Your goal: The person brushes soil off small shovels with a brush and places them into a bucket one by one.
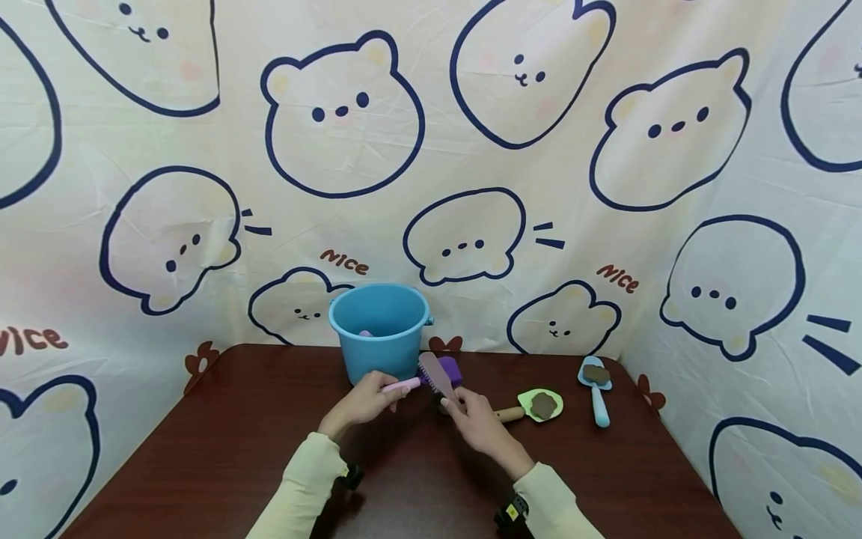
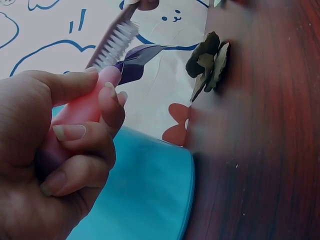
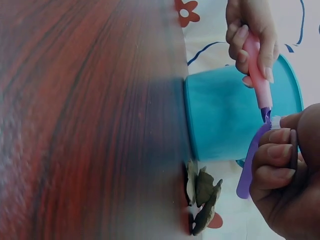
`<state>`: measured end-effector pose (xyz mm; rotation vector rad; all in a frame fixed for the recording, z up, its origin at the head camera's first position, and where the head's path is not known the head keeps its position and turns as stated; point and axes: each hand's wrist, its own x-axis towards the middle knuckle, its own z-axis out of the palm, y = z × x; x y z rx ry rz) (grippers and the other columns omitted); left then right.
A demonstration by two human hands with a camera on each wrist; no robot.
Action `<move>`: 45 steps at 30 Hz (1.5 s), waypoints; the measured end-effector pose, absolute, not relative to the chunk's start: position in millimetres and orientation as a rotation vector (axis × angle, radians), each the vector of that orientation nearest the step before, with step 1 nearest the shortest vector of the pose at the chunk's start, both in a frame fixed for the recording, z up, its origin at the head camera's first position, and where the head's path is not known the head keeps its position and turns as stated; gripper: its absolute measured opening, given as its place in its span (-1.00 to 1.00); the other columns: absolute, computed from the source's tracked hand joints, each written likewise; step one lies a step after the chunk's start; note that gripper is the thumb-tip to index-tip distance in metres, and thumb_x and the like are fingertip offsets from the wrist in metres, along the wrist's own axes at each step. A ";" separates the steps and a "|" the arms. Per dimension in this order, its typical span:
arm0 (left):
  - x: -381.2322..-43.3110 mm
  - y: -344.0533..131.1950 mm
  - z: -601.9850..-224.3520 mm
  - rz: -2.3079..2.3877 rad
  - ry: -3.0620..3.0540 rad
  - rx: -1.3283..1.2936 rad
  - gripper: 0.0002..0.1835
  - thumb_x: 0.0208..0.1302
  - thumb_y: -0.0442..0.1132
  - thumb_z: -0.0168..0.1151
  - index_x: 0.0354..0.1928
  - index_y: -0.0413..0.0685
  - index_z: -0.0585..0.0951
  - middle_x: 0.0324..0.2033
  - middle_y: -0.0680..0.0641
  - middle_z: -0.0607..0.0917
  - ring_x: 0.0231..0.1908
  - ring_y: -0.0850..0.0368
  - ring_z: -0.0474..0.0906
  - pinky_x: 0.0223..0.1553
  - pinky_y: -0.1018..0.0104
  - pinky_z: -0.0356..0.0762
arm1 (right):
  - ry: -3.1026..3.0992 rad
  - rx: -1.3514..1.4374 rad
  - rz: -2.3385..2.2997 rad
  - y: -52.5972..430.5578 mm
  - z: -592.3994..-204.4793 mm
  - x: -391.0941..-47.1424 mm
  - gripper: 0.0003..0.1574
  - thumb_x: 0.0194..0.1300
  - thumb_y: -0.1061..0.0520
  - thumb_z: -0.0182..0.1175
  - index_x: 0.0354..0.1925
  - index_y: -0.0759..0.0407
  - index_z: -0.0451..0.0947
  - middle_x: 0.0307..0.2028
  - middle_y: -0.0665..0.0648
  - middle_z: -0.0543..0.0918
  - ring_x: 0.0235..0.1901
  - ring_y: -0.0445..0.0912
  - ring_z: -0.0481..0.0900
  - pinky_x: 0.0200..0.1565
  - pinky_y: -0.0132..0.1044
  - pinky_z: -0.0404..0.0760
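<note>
My left hand point(image 1: 364, 406) grips the pink handle point(image 3: 257, 75) of a toy shovel with a purple blade point(image 1: 450, 369), held above the table in front of a blue bucket point(image 1: 377, 352). In my right hand point(image 1: 481, 425) is a mauve-backed brush point(image 1: 436, 376), its white bristles point(image 2: 116, 44) facing the shovel. The bristles are at the blade's neck beside the handle; whether they touch it is hard to tell. Beneath the hands, several dull brown-green clay-like pieces point(image 3: 204, 192) lie on the table, mostly hidden in the head view.
Right of my hands lies a green shovel point(image 1: 556, 405) with a wooden handle and a brown lump on it. Farther right is a light-blue shovel point(image 1: 599, 408), also bearing a brown lump. Something pinkish point(image 1: 366, 334) shows inside the bucket. A patterned cloth hangs behind the dark table point(image 1: 222, 449).
</note>
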<state>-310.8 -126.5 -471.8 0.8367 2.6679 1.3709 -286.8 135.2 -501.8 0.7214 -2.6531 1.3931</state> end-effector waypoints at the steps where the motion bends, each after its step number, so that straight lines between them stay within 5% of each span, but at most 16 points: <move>1: -310.5 -126.5 -471.3 1.371 2.668 0.835 -0.62 0.52 -0.06 0.15 -0.42 -0.16 0.67 -0.59 -0.18 0.63 -0.58 0.17 0.42 -0.51 0.30 0.41 | -2.653 0.720 1.390 136.3 -501.6 -287.2 -0.58 0.61 -0.09 -0.01 -0.23 0.22 0.47 -0.65 -0.04 0.31 -0.72 -0.28 0.19 -0.64 -0.40 0.23; 17: -311.9 -129.2 -467.6 1.361 2.691 0.815 -0.62 0.51 -0.04 0.16 -0.44 -0.11 0.66 -0.64 0.00 0.57 -0.61 0.20 0.37 -0.57 0.33 0.34 | -2.675 0.634 1.385 146.0 -505.4 -297.2 -0.51 0.62 -0.12 -0.03 -0.15 0.30 0.49 -0.59 -0.04 0.43 -0.66 -0.24 0.30 -0.60 -0.38 0.32; 31: -311.8 -133.6 -466.4 1.369 2.674 0.822 -0.63 0.51 -0.05 0.16 -0.45 -0.09 0.66 -0.58 -0.25 0.62 -0.62 0.24 0.35 -0.58 0.36 0.34 | -2.708 0.571 1.383 150.9 -510.7 -301.9 -0.49 0.64 -0.08 -0.07 -0.13 0.36 0.49 -0.60 -0.02 0.44 -0.66 -0.23 0.32 -0.58 -0.37 0.34; 39: -310.9 -135.2 -466.3 1.344 2.684 0.807 -0.61 0.51 -0.03 0.16 -0.46 -0.08 0.66 -0.66 0.05 0.53 -0.64 0.24 0.32 -0.59 0.37 0.31 | -2.719 0.500 1.351 155.6 -513.0 -304.7 -0.57 0.63 -0.08 -0.04 -0.20 0.25 0.48 -0.58 -0.01 0.41 -0.63 -0.19 0.31 -0.55 -0.36 0.33; 45: -310.6 -135.1 -465.9 1.354 2.680 0.803 -0.61 0.51 -0.04 0.16 -0.47 -0.09 0.66 -0.67 0.06 0.52 -0.64 0.24 0.32 -0.59 0.37 0.32 | -2.730 0.481 1.324 158.6 -513.0 -305.7 -0.58 0.63 -0.04 -0.05 -0.19 0.28 0.48 -0.61 -0.01 0.37 -0.65 -0.19 0.26 -0.56 -0.36 0.30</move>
